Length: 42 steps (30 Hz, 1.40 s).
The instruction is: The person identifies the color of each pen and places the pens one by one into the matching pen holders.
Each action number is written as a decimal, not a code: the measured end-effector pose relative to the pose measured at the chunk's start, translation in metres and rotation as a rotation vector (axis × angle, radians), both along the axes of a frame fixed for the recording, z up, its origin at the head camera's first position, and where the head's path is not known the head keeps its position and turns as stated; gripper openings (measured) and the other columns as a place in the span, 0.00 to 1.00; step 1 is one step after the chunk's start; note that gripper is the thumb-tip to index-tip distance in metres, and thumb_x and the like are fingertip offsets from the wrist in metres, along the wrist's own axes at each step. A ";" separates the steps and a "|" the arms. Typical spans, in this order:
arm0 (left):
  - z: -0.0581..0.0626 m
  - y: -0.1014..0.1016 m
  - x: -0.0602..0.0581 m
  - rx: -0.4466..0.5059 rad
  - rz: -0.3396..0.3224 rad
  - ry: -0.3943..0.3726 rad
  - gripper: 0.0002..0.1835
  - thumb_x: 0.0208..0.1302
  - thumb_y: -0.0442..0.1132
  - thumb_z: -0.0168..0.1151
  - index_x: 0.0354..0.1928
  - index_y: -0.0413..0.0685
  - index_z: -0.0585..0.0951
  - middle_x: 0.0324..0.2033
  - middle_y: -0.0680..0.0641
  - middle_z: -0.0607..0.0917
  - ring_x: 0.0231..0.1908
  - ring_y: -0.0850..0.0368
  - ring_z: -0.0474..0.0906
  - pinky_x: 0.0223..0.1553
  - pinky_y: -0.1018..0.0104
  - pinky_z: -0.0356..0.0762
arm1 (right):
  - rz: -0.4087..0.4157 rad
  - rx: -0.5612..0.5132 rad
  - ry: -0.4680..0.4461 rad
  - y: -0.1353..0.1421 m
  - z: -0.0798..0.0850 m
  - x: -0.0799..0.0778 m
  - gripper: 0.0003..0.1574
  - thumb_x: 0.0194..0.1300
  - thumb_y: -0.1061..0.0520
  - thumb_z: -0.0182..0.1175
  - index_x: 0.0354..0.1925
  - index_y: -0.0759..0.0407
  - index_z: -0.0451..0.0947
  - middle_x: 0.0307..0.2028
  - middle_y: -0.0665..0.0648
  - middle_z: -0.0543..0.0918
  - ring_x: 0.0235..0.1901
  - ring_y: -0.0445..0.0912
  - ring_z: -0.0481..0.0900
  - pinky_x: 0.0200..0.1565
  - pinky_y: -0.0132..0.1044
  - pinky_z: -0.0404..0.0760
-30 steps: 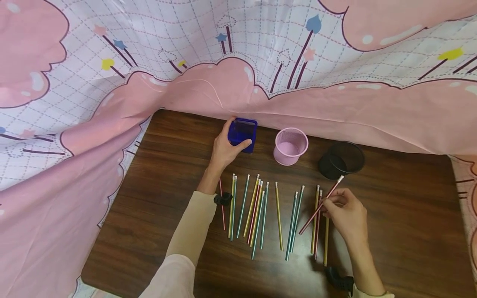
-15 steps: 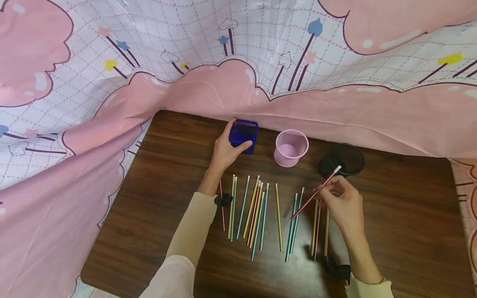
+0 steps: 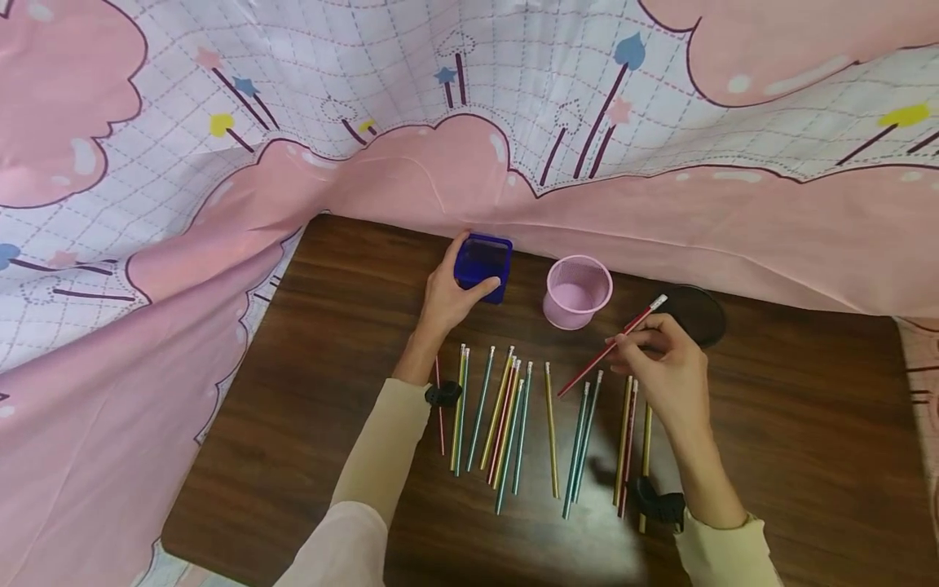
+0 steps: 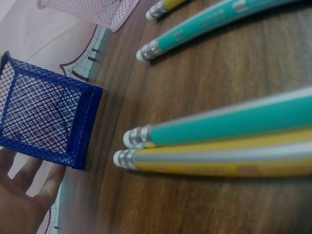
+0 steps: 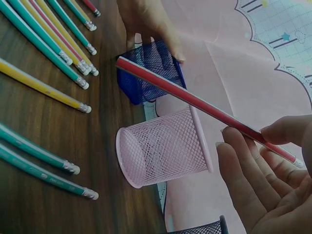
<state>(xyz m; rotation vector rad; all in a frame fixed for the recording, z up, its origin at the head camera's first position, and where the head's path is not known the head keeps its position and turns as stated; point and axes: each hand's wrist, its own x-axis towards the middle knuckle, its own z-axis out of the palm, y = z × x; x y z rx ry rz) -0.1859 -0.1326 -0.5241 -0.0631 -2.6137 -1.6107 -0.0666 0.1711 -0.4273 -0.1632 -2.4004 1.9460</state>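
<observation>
My right hand (image 3: pixel 663 359) pinches a red pencil (image 5: pixel 180 92) between thumb and fingers, its white eraser end up and to the right, its other end pointing down-left over the table. At the back of the table, my left hand (image 3: pixel 449 295) holds the square blue mesh pencil holder (image 3: pixel 484 265), thumb on the near side and fingers round the left. In the left wrist view the blue holder (image 4: pixel 44 112) stands with fingertips at its side. Between the hands is a round pink mesh holder (image 3: pixel 577 292). A black mesh holder (image 3: pixel 700 316) is partly hidden behind my right hand.
Teal, yellow and red pencils lie in a loose row across the wooden table (image 3: pixel 315 342), eraser ends away from me, such as a yellow pencil (image 3: pixel 552 432) and a teal pencil (image 3: pixel 480 408). A pink patterned cloth (image 3: pixel 411 187) hangs behind the table.
My right hand has lifted the red pencil up and leftward, away from the pencils at the right and towards the pink holder. My left hand stays at the blue holder.
</observation>
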 end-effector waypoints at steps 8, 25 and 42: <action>-0.001 -0.004 0.001 0.018 0.009 -0.007 0.50 0.51 0.62 0.75 0.73 0.82 0.56 0.64 0.44 0.75 0.57 0.44 0.76 0.53 0.47 0.78 | 0.007 -0.050 0.032 -0.005 0.001 -0.006 0.12 0.63 0.68 0.65 0.40 0.72 0.72 0.32 0.60 0.88 0.25 0.48 0.88 0.29 0.41 0.85; -0.002 0.001 0.001 0.025 0.026 -0.019 0.50 0.50 0.62 0.75 0.72 0.85 0.57 0.64 0.45 0.75 0.57 0.45 0.76 0.54 0.47 0.77 | 0.036 -0.051 0.083 -0.020 0.010 -0.027 0.15 0.63 0.66 0.67 0.42 0.70 0.71 0.31 0.65 0.86 0.26 0.49 0.88 0.29 0.43 0.85; -0.003 0.002 0.001 0.026 0.037 0.000 0.49 0.50 0.62 0.75 0.72 0.83 0.59 0.62 0.44 0.77 0.55 0.46 0.77 0.53 0.48 0.77 | 0.053 -0.081 0.130 -0.033 0.031 -0.054 0.10 0.65 0.65 0.64 0.42 0.69 0.73 0.35 0.66 0.87 0.29 0.50 0.89 0.30 0.42 0.85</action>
